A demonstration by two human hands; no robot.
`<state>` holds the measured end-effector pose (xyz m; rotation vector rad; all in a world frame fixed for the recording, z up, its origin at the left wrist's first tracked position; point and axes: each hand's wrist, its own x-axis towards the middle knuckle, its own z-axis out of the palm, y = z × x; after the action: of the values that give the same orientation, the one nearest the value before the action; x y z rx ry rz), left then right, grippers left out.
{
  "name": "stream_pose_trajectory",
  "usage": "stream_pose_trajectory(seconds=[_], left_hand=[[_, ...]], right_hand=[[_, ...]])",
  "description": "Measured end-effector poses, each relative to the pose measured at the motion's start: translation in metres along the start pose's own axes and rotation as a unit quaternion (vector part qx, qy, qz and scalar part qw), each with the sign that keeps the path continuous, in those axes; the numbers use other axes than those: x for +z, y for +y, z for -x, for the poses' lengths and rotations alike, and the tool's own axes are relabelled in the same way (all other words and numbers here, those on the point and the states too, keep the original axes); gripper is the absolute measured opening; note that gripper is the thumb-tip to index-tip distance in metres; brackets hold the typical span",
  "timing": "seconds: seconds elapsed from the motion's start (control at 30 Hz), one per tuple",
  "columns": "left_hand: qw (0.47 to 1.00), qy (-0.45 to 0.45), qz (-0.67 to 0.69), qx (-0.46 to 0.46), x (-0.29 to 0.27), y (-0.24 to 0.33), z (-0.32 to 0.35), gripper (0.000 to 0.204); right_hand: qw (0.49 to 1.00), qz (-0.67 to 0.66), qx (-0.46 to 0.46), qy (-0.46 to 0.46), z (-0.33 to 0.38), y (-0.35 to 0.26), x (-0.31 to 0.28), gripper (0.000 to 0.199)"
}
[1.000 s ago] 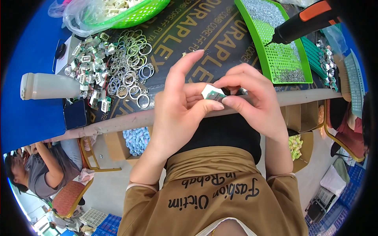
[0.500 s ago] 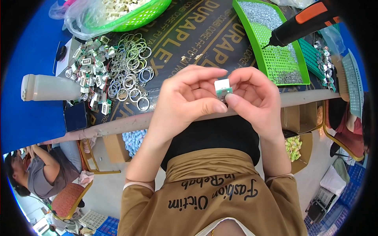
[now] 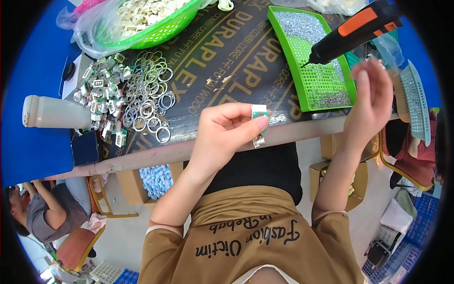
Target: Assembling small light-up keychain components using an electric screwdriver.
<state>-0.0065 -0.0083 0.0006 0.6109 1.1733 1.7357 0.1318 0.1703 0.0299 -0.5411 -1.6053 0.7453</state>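
Small white-and-green block part (image 3: 258,113), roughly rectangular, pinched between thumb and fingertips of the left hand (image 3: 227,135). White face up top, green edge showing along its right side. A silvery metal piece (image 3: 258,140) hangs from its lower end, just below the thumb; whether it is a ring or a clip cannot be told. Part is held clear of the counter (image 3: 222,71), over its near edge, tilted slightly. The right hand (image 3: 371,102) is open, fingers spread and blurred, well apart from the part, raised beside the tip of the black-and-orange power screwdriver (image 3: 352,31).
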Motion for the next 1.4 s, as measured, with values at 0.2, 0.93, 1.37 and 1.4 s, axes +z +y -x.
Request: stream_pose_trajectory(seconds=[0.2,0.93,1.37,1.4], left_hand=[[0.998,-0.024,0.013,-0.049,-0.001,-0.005,-0.013,0.015],[0.996,0.014,-0.048,-0.077,0.002,-0.005,-0.015,0.014],[0.997,0.020,-0.055,-0.056,0.000,-0.006,-0.014,0.017],[0.997,0.021,-0.053,-0.055,0.000,-0.006,-0.014,0.017]], right_hand=[[0.928,-0.194,0.044,-0.315,-0.060,0.023,0.013,0.058],[0.929,-0.324,0.073,-0.162,-0.059,0.014,0.053,0.057],[0.930,-0.325,0.098,-0.142,-0.054,0.016,0.059,0.028],[0.929,-0.326,0.097,-0.147,-0.054,0.018,0.058,0.026]])
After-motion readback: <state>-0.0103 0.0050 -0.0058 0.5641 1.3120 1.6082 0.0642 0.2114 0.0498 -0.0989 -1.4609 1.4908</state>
